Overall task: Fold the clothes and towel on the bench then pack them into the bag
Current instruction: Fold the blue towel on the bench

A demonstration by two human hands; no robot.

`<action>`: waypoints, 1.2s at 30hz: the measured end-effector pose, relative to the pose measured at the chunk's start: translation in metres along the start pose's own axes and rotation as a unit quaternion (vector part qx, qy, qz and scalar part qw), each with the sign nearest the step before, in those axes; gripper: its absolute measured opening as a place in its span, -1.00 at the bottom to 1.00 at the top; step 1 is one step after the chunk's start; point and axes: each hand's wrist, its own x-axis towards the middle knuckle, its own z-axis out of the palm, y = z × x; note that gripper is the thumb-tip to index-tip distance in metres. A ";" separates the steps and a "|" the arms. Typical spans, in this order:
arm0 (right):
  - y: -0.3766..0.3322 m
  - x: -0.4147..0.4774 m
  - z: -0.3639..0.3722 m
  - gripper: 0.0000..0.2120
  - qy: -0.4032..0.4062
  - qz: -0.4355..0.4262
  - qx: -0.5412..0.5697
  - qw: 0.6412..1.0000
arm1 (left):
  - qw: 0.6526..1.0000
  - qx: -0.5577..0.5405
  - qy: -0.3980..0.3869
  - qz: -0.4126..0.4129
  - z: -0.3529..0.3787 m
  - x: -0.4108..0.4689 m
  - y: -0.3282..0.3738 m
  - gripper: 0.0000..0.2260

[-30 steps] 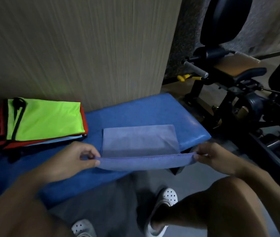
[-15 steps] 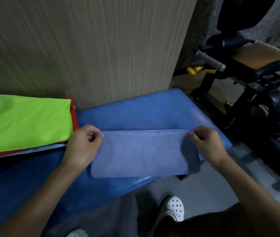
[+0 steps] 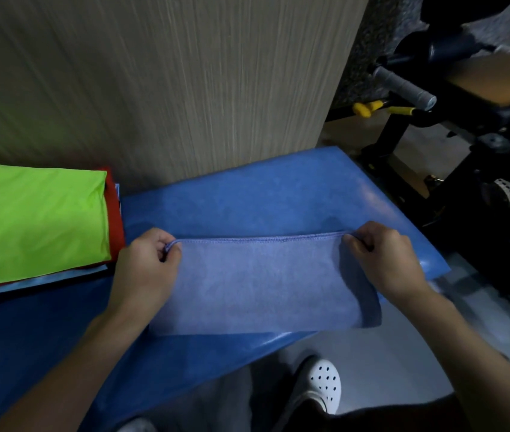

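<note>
Towel [image 3: 259,285]: a lavender-blue cloth lying as a wide rectangle in the centre of the frame, flat on the bench [image 3: 247,198]. Its stitched hem runs along the upper edge, and its lower edge lies near the bench's front edge.
Left hand [image 3: 144,269]: fingers curled, pinching the towel's upper-left corner.
Right hand [image 3: 384,260]: fingers curled, pinching the upper-right corner. The hem runs nearly straight between the two hands.
Folded clothes [image 3: 29,219]: a stack at centre left of the frame with a lime-green piece on top, red and pale blue layers below. It sits just beside the left hand and apart from the towel.
Bag: not in view.
Handling (judgement): the towel looks light, soft and limp with a slightly napped surface. It will sag wherever it is unsupported, and its layers may slide apart.
Where to hold (judgement): pinch at the corners or the hemmed edge through all layers, and lift the finished fold from beneath.
Surroundings: wood-grain panel [image 3: 169,82] across the top, gym machine [image 3: 465,120] at upper right, white shoe [image 3: 322,385] at the bottom.
</note>
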 end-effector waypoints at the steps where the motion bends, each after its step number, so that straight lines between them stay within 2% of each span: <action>1: -0.001 0.001 0.001 -0.74 0.001 0.008 -0.004 1.000 | 1.000 -0.001 0.000 -0.004 0.001 0.000 0.001 -0.91; 7: -0.003 0.003 0.005 -0.76 0.005 0.035 -0.039 0.999 | 1.000 0.001 -0.010 -0.025 0.004 0.003 0.000 -0.96; 9: -0.003 0.003 0.005 -0.76 0.003 0.045 -0.047 0.998 | 1.000 0.020 -0.010 -0.005 0.003 0.002 0.000 -0.87; 11: -0.008 -0.002 0.003 -0.76 0.030 0.016 -0.070 0.997 | 0.990 0.113 0.012 0.081 0.000 -0.004 0.007 -0.77; 13: -0.016 -0.016 0.004 -0.70 0.077 -0.060 -0.125 0.987 | 0.968 0.157 0.004 0.194 -0.001 -0.019 0.024 -0.72; 14: -0.022 -0.027 0.006 -0.70 0.086 -0.106 -0.141 0.981 | 0.957 0.154 -0.032 0.242 0.000 -0.027 0.032 -0.71; 16: -0.033 -0.051 0.015 -0.64 0.043 -0.199 -0.179 0.962 | 0.935 0.164 -0.121 0.289 0.008 -0.042 0.038 -0.66; 18: -0.032 -0.066 0.027 -0.50 -0.027 -0.243 -0.211 0.946 | 0.917 0.204 -0.180 0.291 0.018 -0.049 0.029 -0.58; 20: -0.025 -0.066 0.034 -0.39 -0.075 -0.232 -0.235 0.941 | 0.906 0.244 -0.212 0.275 0.022 -0.050 0.017 -0.50; 23: -0.018 -0.055 0.038 -0.34 -0.114 -0.213 -0.256 0.936 | 0.896 0.274 -0.229 0.264 0.024 -0.047 0.007 -0.43; 29: -0.031 -0.055 0.035 -0.34 -0.098 -0.231 -0.249 0.936 | 0.903 0.268 -0.210 0.262 0.023 -0.043 0.015 -0.38; 32: -0.039 -0.062 0.043 -0.33 -0.119 -0.255 -0.222 0.934 | 0.898 0.277 -0.208 0.271 0.025 -0.040 0.010 -0.39; 36: -0.028 -0.055 0.047 -0.34 -0.119 -0.257 -0.242 0.928 | 0.890 0.294 -0.218 0.272 0.025 -0.038 0.000 -0.40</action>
